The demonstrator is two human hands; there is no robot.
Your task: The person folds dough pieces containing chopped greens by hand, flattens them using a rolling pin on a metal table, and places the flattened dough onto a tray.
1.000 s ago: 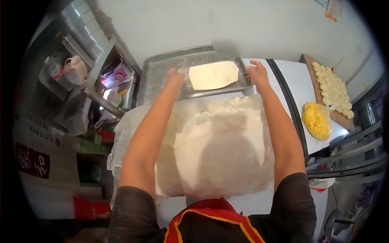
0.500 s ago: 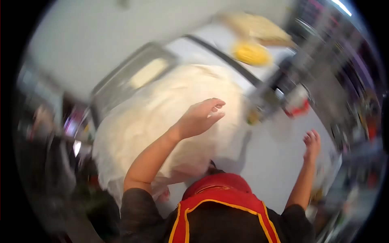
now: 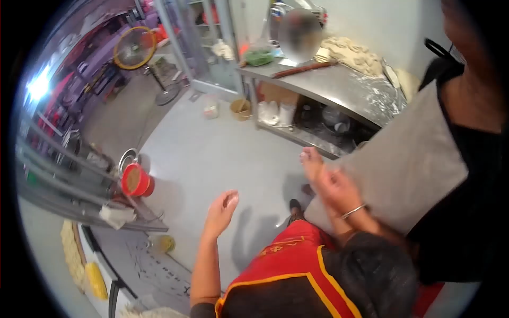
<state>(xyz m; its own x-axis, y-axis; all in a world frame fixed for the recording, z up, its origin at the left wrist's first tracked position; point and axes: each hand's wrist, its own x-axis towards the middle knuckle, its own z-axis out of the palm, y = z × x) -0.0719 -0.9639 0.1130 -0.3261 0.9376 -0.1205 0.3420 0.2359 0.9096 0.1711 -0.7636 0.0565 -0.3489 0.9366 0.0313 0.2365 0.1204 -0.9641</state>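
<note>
A: What's the biggest thing here?

B: The pale floor [image 3: 177,138], across the middle of the frame. Next is another person [image 3: 456,228] in a grey apron [image 3: 397,159], filling the right side, very close to the one in the red apron [image 3: 275,254] at the bottom.

A: Then what?

B: The metal bench [image 3: 328,85], at the upper right. What looks like pale dough [image 3: 355,55] lies on its back part, with white dust [image 3: 374,87] in front.

A: So which step is this?

B: I'd call it a gap between two bits of work. Both hands are up over the floor, well apart from the dough.

A: Are they holding anything?

B: No, not that I can see. The left hand [image 3: 219,213], just below the middle, is half open, fingers bent. The right hand [image 3: 312,163], right of the middle, is blurry but looks loosely bent too. The other person's hand [image 3: 338,190] is so near it that I can't tell if they touch.

A: What does the next move call for?

B: Room to get by, I think. Those arms couldn't reach the dough from here.

A: And the smallest thing?

B: The bracelet [image 3: 353,211] on the other person's wrist.
</note>
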